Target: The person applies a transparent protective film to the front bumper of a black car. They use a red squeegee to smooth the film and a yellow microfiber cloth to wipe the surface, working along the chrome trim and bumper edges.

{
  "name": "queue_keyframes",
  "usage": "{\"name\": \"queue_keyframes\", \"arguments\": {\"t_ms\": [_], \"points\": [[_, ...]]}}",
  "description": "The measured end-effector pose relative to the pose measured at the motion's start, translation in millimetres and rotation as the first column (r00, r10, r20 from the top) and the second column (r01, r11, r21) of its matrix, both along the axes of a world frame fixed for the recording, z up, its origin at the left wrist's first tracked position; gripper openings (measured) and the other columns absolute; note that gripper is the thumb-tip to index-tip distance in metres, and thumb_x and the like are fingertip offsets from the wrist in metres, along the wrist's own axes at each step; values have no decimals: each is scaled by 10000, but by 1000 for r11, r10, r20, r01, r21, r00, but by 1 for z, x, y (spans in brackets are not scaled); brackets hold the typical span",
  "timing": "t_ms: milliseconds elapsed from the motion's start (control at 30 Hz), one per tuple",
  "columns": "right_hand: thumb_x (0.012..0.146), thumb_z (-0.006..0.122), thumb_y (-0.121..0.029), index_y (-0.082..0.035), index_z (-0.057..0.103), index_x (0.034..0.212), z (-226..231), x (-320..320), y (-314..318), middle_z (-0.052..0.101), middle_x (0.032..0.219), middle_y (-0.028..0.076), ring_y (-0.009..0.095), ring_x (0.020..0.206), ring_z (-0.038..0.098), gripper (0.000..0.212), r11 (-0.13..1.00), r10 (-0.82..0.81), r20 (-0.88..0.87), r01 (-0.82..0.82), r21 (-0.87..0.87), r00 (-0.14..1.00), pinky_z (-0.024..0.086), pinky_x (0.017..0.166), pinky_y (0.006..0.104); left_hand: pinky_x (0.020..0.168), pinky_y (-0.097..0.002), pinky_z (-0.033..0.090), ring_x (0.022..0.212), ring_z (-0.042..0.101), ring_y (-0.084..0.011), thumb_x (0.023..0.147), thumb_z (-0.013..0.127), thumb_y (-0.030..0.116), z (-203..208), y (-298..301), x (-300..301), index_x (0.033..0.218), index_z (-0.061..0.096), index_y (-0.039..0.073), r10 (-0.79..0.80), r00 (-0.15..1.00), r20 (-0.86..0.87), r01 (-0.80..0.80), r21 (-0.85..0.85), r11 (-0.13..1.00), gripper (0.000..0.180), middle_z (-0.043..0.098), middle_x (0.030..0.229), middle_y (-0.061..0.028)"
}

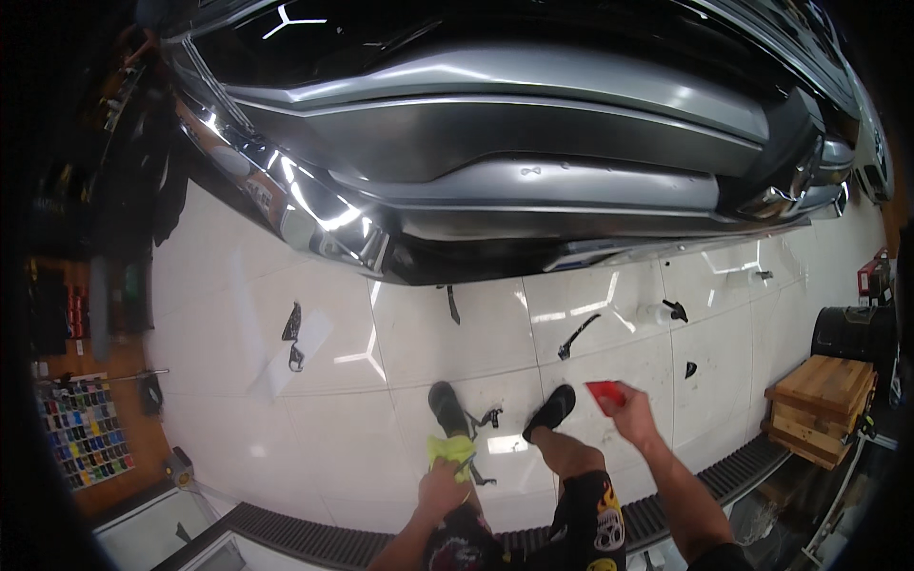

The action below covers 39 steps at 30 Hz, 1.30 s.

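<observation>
Low over the floor, my left hand [442,488] is closed around a yellow-green cloth [451,447]. A small dark piece shows against the cloth, too small to name. Between the fingers of my right hand [630,415] is a flat red squeegee [601,391], held out to the right of my shoe [549,414]. Neither hand touches the car [533,133], whose silver-grey and black panels span the far side. A few small droplet-like marks lie on its lower silver panel [581,181].
Black trim pieces lie scattered on the white tiled floor [457,352], one [578,336] beyond my right shoe. To the right stand stacked wooden blocks [821,407] beside a black drum [852,335]. A dark grate [295,526] runs behind my feet. A board of colour samples [92,430] is at left.
</observation>
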State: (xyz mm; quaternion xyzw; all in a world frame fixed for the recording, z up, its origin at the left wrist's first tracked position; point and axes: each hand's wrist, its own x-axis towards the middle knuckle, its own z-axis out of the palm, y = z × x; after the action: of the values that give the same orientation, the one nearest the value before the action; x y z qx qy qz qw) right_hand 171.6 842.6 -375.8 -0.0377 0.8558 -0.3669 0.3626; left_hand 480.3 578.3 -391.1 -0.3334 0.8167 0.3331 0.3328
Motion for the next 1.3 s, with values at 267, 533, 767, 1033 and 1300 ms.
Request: {"name": "queue_keyframes", "arguments": {"t_ms": [267, 533, 767, 1033, 1300], "points": [[963, 693, -207, -54, 701, 1158, -9, 67, -62, 745, 968, 175, 266, 906, 720, 248, 995, 85, 339, -63, -74, 937, 542, 815, 361, 816, -464, 558, 939, 683, -370, 739, 777, 342, -9, -12, 1, 1005, 691, 71, 72, 997, -30, -72, 1, 997, 390, 652, 1051, -144], [876, 741, -221, -124, 714, 1146, -39, 106, -21, 729, 1012, 165, 368, 934, 701, 288, 998, 35, 86, -30, -49, 996, 556, 840, 440, 772, -466, 561, 878, 686, -372, 739, 781, 335, -17, -5, 10, 960, 686, 87, 93, 991, -99, -101, -75, 992, 345, 650, 978, -132], [644, 791, -205, -181, 745, 1194, -83, 133, 24, 661, 1167, 115, 374, 1118, 573, 552, 906, 413, -344, -419, 60, 843, 498, 992, 474, 817, -467, 559, 941, 686, -366, 795, 745, 334, -10, 0, 2, 1053, 691, 81, 160, 976, -144, -174, -84, 981, 365, 645, 1095, -111], [702, 702, -123, -118, 748, 1171, -96, 116, 47, 679, 1115, 130, 383, 1091, 575, 471, 974, 208, -280, -224, -26, 937, 492, 974, 472, 800, -480, 566, 921, 688, -379, 804, 740, 338, -9, 23, -29, 1050, 684, 102, 91, 994, -59, -97, -121, 988, 346, 645, 1080, -112], [761, 619, -38, -71, 716, 1191, -34, 94, 86, 693, 1102, 165, 392, 1071, 595, 442, 986, 124, -254, -148, -78, 959, 484, 958, 481, 961, -484, 529, 1119, 656, -375, 824, 693, 387, 9, 37, -32, 1239, 678, 114, -149, 963, 225, 149, 15, 989, 497, 636, 1243, -156]]}}
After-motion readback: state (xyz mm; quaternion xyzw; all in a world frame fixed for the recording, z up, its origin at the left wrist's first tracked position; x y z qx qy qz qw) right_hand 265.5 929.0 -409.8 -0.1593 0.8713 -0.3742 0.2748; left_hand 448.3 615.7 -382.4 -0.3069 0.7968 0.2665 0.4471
